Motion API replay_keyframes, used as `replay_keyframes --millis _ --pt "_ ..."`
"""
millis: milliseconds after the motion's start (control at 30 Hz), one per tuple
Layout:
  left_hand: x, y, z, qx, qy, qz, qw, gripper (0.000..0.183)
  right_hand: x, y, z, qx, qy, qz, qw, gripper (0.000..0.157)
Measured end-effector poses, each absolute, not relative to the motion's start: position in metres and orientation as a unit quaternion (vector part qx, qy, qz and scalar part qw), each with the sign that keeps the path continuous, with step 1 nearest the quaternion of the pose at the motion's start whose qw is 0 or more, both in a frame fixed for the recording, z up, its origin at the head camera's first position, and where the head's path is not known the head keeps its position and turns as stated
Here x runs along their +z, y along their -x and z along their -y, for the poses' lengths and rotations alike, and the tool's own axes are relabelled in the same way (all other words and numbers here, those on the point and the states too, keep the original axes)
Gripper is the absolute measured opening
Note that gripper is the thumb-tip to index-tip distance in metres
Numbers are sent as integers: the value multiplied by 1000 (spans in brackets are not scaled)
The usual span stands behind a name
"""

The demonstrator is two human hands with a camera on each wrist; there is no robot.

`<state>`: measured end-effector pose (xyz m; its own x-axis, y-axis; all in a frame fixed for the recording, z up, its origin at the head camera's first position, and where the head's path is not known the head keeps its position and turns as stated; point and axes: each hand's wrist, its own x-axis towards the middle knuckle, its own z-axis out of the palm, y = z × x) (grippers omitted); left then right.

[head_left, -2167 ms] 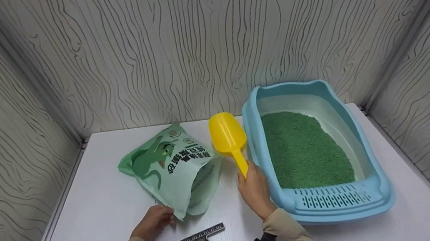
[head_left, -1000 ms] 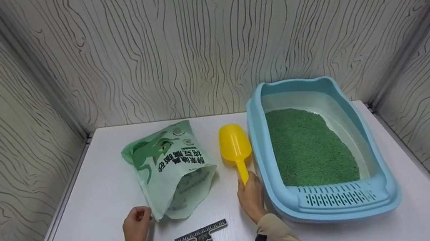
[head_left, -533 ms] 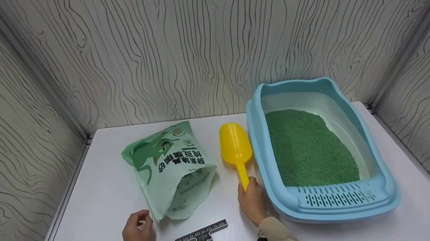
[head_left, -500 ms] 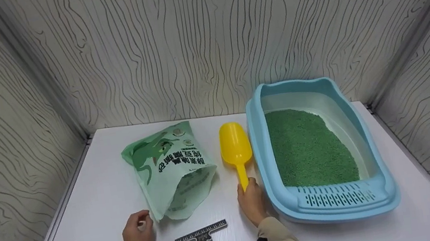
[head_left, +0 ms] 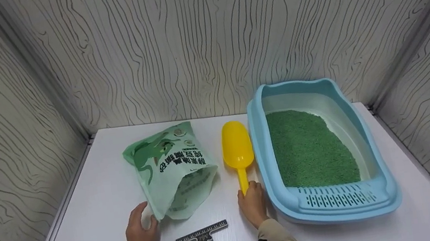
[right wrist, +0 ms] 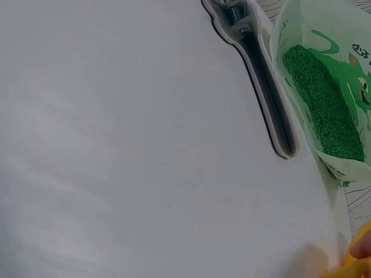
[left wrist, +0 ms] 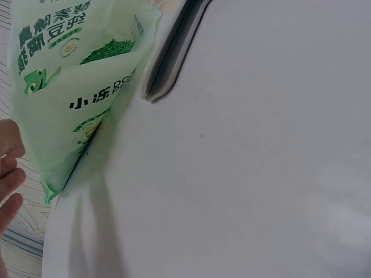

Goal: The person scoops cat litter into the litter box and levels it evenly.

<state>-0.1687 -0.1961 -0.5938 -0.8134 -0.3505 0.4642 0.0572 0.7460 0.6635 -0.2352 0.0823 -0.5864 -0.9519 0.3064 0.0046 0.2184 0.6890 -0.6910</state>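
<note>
In the head view my right hand [head_left: 253, 203] holds the handle of a yellow scoop [head_left: 236, 144], whose bowl points away from me. The right wrist view shows only a fingertip against the yellow handle [right wrist: 348, 269]. My left hand [head_left: 140, 232] stands beside the near left corner of a pale green cat litter bag [head_left: 179, 163], thumb and fingers apart; whether it touches the bag is unclear. The bag lies with its mouth gaping toward me. Green litter pellets [right wrist: 324, 104] show inside it in the right wrist view.
A light blue litter box [head_left: 261, 147], partly filled with green litter [head_left: 311, 145], stands right of the scoop. A dark bag clip [head_left: 202, 236] lies on the white table [head_left: 96, 204] between the hands. Patterned panels [head_left: 187, 44] enclose the back and sides.
My left hand has let go of the bag's corner, drawn back left, then spread its fingers near it. The bag mouth has turned toward me. The scoop has come slightly lower and nearer.
</note>
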Motion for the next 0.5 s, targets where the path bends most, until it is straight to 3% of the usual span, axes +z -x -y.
replay_keyframes --millis 300,500 --pt "-604 173 192 -265 54 893 361 65 -586 233 -83 333 132 929 92 36" --pt "-608 174 194 -232 84 876 415 51 -586 230 -82 272 74 940 191 42"
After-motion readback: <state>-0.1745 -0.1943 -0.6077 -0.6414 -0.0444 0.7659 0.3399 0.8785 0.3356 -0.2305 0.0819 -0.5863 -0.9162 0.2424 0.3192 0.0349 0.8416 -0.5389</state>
